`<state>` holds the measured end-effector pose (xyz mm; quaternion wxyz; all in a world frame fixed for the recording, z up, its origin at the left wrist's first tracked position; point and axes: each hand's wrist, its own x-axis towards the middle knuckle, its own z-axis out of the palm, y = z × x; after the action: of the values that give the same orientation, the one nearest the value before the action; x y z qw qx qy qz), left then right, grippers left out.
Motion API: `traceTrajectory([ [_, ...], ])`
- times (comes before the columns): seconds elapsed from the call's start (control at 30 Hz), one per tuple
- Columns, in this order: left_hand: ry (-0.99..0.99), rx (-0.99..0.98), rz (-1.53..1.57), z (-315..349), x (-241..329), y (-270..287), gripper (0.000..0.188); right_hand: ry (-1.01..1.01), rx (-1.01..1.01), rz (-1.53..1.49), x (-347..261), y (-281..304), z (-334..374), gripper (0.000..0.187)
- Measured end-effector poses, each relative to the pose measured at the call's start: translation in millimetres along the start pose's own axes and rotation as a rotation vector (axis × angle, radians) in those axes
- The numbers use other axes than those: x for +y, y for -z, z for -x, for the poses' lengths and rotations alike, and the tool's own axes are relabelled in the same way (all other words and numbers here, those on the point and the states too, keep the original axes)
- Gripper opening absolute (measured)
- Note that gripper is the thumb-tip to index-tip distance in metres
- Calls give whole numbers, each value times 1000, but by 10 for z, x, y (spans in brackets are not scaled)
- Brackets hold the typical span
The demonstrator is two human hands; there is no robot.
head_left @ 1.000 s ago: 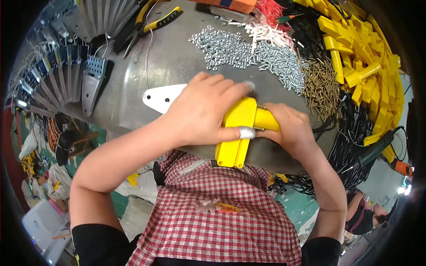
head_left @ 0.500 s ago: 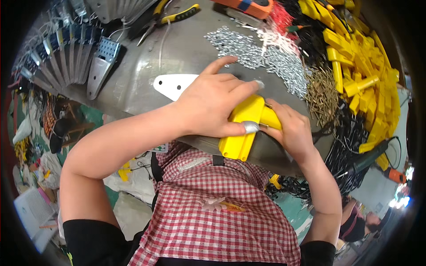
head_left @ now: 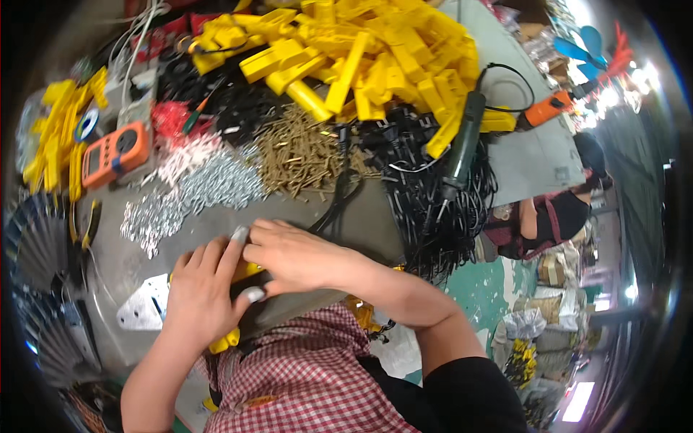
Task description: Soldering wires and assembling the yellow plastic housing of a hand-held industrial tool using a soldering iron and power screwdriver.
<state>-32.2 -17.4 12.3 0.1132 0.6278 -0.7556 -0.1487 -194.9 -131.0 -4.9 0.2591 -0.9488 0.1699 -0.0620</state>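
Note:
Most of a yellow plastic housing (head_left: 226,340) is hidden under my hands, at the near edge of the metal bench. My left hand (head_left: 202,292) is wrapped round it, thumb toward the right. From the right, my right hand (head_left: 292,256) closes on the same piece, its fingertips meeting the left hand's fingers. Between the two hands a strip of yellow shows. A white metal plate (head_left: 143,307) with holes lies beside my left hand, partly covered by it.
Beyond my hands lie small silver metal parts (head_left: 216,184), brass-coloured screws (head_left: 296,155) and a heap of yellow housings (head_left: 375,58). A soldering iron (head_left: 464,141) rests over black cables (head_left: 433,224) at the right. An orange meter (head_left: 115,154) stands far left; another person (head_left: 541,220) sits at right.
The view has swung to the right, so the yellow heap and the other person show more fully. My hands remain on the yellow housing, which they now cover more.

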Motion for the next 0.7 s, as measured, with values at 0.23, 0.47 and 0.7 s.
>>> traceTrajectory([
  [0.23,-23,71,32,-49,47,38,54,-653,1045,990,1033,1295,1575,45],
  [0.47,-2,-77,-98,-232,16,-34,48,-628,1201,362,1253,1457,1638,70],
  [0.7,-119,39,52,-279,57,-106,46,-91,1017,-1226,181,914,715,63],
])
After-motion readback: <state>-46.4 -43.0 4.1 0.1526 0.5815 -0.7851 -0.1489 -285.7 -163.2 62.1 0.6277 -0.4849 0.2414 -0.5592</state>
